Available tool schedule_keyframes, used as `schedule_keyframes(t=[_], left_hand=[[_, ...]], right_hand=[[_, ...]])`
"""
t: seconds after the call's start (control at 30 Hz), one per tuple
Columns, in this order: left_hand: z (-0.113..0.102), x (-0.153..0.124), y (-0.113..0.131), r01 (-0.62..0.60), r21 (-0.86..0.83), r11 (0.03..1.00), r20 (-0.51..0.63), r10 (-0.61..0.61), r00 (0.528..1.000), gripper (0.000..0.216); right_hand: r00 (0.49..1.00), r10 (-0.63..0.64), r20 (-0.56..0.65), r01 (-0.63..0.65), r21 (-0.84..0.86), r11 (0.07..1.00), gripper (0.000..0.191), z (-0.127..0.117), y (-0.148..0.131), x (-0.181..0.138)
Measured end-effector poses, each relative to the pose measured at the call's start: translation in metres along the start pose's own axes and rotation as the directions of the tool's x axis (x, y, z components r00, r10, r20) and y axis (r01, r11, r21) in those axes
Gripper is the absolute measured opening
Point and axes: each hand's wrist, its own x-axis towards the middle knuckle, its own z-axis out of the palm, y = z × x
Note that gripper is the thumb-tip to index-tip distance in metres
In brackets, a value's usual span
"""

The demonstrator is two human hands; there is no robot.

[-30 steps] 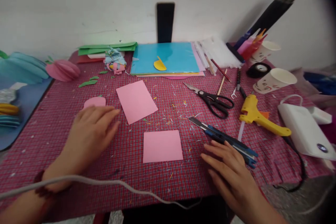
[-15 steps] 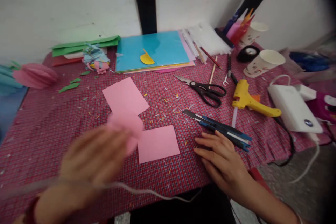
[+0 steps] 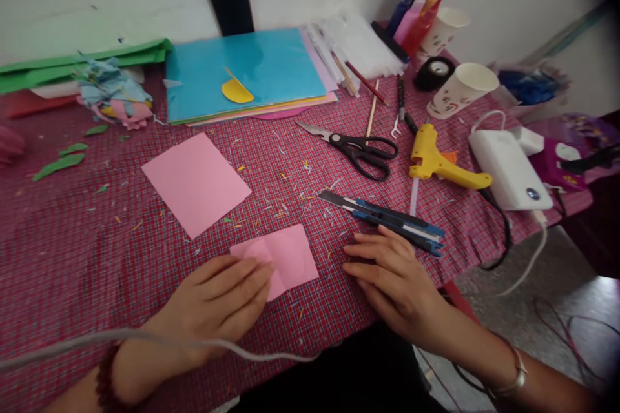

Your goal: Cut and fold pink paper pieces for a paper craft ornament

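My left hand (image 3: pixel 227 303) has its fingers together over a rounded piece of pink paper (image 3: pixel 259 250), which lies over a small pink paper rectangle (image 3: pixel 295 258). Part of the rounded piece is hidden under the fingers. A larger pink paper square (image 3: pixel 196 184) lies on the cloth, farther off and to the left. Resting on the cloth at right, my right hand (image 3: pixel 392 284) has its fingers stretched out and holds nothing. Just beyond its fingertips lies a blue and black utility knife (image 3: pixel 387 216) with its blade out.
Black-handled scissors (image 3: pixel 353 145) and a yellow glue gun (image 3: pixel 445 164) lie past the knife. Blue sheets (image 3: pixel 247 64) are stacked at the back. Paper cups (image 3: pixel 462 91) and a white power bank (image 3: pixel 508 168) stand at right. A pale cable (image 3: pixel 145 335) crosses in front of my left wrist.
My left hand has moved right, bringing the rounded pink paper from beside the square onto the rectangle. My right hand stays near the knife. The camera view has shifted.
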Motion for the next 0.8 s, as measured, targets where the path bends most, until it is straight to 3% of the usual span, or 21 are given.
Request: schedule_keyframes(t=[0.3,0.8], left_hand=[[0.015,0.002,0.000,-0.021,0.012,1.000,-0.028,0.021,0.999,0.037],[0.011,0.008,-0.001,-0.066,0.008,0.998,-0.046,0.067,0.997,0.038]], right_hand=[[0.999,-0.054,-0.002,0.054,0.067,0.996,0.029,0.000,-0.020,0.028],[0.992,-0.090,0.083,0.086,0.052,0.995,0.027,0.003,-0.023,0.052]])
